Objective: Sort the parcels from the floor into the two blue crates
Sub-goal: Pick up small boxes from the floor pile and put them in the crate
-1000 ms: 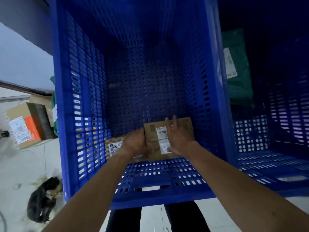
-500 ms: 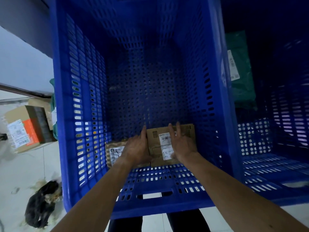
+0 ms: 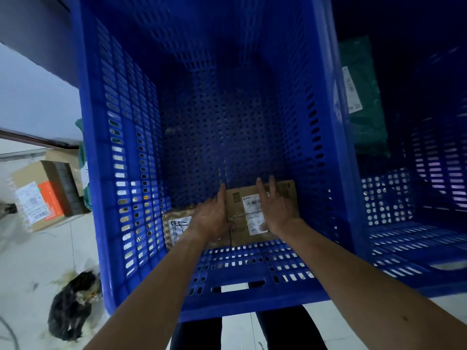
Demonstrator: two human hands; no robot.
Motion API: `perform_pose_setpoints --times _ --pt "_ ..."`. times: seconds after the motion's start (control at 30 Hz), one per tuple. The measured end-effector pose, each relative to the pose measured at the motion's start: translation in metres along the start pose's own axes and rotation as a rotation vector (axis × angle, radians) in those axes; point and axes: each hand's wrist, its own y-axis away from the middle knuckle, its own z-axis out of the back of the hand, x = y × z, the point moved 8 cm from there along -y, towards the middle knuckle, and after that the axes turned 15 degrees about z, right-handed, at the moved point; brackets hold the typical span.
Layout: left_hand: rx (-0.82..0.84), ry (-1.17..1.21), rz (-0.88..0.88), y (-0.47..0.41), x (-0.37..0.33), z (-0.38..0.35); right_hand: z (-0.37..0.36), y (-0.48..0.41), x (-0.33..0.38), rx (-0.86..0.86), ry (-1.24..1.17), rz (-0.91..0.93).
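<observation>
Reaching deep into the blue crate (image 3: pixel 121 173), the left hand (image 3: pixel 211 218) and right hand (image 3: pixel 279 210) are flanking a cardboard parcel (image 3: pixel 242 215), fingers spread, not gripping. It is lying at the crate's six o'clock corner, long axis running twelve to six, both hands equally near.

Both arms reach down into the big blue crate (image 3: pixel 106 173). The left hand (image 3: pixel 211 218) and the right hand (image 3: pixel 278 210) lie flat on a brown box (image 3: pixel 243 218) at the bottom — fingers spread, one hand on each side of its white label. A second parcel (image 3: pixel 175 227) sits just beside it. Another blue crate (image 3: pixel 404 238) stands to the right with a green bag (image 3: pixel 364 117) inside.
</observation>
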Motion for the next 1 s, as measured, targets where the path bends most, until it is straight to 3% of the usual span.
perform_pose_setpoints --times 0.23,0.43,0.6,0.7,0.83,1.0 --pt "-0.09 -0.039 -0.111 0.018 -0.005 0.003 -0.011 0.007 0.009 -0.064 0.08 0.119" --pt "-0.039 -0.074 -0.092 0.015 -0.007 -0.002 -0.016 0.007 0.011 -0.028 0.104 0.107" --pt "-0.006 -0.113 -0.081 0.027 0.001 0.001 -0.02 0.018 0.005 0.086 -0.044 0.064" --pt "0.014 -0.094 -0.037 0.047 0.015 0.012 -0.012 0.039 -0.001 0.165 -0.096 0.084" --pt "0.036 -0.107 0.043 0.087 0.033 0.039 0.012 0.08 0.006 0.086 -0.06 0.105" --pt "0.057 0.044 0.129 0.147 0.039 0.101 0.068 0.136 0.034 0.052 -0.071 0.125"
